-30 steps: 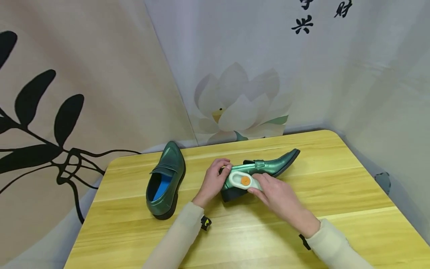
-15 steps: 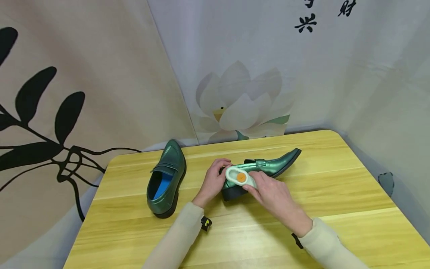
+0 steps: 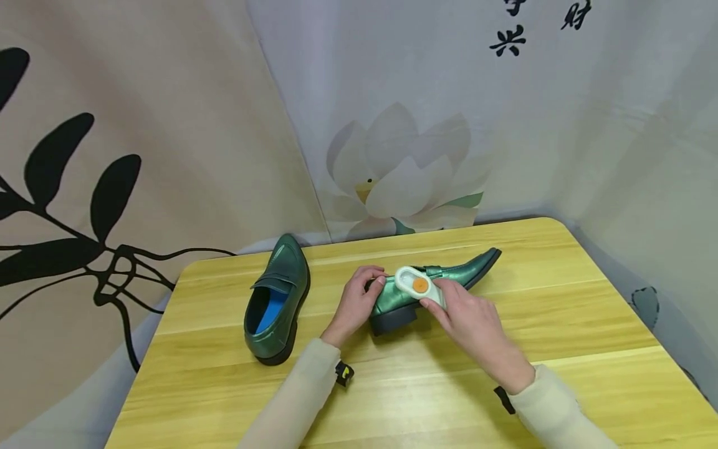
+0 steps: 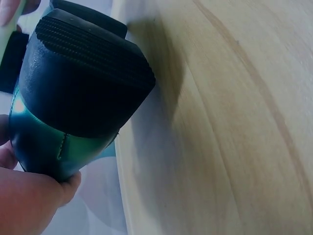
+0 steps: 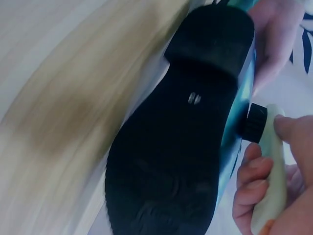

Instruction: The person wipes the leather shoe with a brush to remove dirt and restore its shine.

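A shiny green loafer (image 3: 387, 299) is held tilted on its side over the table, toe pointing right. My left hand (image 3: 354, 302) grips its heel end, with the black heel block (image 4: 93, 78) facing the left wrist camera. My right hand (image 3: 473, 324) holds a white-handled shoe brush (image 3: 405, 279) with an orange button. In the right wrist view, the brush's black head (image 5: 255, 122) is against the shoe's side, and my fingers (image 5: 252, 183) curl round the handle. The dark sole (image 5: 171, 142) shows there too.
The matching green loafer (image 3: 294, 293), with a blue insole (image 3: 272, 310), stands upright on the left of the wooden table (image 3: 381, 399). Behind the table hangs a pale curtain (image 3: 404, 75) printed with a lotus and dark leaves.
The brush shifted slightly left along the loafer's side, then moved right and up toward the strap with my right hand. My left hand and the held shoe stay nearly still.
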Demonstrator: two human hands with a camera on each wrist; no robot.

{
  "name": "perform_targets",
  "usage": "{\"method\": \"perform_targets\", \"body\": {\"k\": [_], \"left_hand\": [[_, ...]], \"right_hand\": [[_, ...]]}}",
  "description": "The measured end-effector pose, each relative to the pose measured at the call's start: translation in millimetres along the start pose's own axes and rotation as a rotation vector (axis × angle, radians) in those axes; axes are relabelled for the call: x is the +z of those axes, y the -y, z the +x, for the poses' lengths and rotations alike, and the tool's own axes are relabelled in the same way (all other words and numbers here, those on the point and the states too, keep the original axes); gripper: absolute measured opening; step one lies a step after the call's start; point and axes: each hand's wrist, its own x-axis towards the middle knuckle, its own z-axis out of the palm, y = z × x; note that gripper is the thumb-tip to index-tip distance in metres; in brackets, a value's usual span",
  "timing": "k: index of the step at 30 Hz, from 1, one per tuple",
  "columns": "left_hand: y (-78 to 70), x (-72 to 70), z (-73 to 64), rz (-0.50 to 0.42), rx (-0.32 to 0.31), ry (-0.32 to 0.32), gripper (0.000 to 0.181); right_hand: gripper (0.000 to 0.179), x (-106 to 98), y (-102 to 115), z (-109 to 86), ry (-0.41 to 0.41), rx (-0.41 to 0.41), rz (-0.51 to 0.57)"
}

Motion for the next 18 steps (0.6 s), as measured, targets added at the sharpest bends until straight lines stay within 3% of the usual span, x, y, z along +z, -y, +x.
{"method": "perform_targets", "body": {"k": [4, 12, 15, 18], "left_hand": [[0.7, 1.5, -0.6, 0.000, -0.004, -0.007, 0.023], [-3.2, 5.4, -2.6, 0.038, -0.003, 0.048, 0.027], [-3.2, 6.4, -2.1, 0.050, -0.003, 0.049, 0.025], [-3.0, 7.6, -1.3, 0.050, -0.001, 0.055, 0.025]], "right_hand": [[0.044, 4, 5, 2.2, 0.021, -0.044, 0.000], [0.041, -17, -21, -17.6, -0.048, 0.075, 0.035], [0.040, -25, -31, -22.2, -0.024, 0.091, 0.020], [0.040, -36, -44, -23.6, 0.021, 0.166, -0.009]]}}
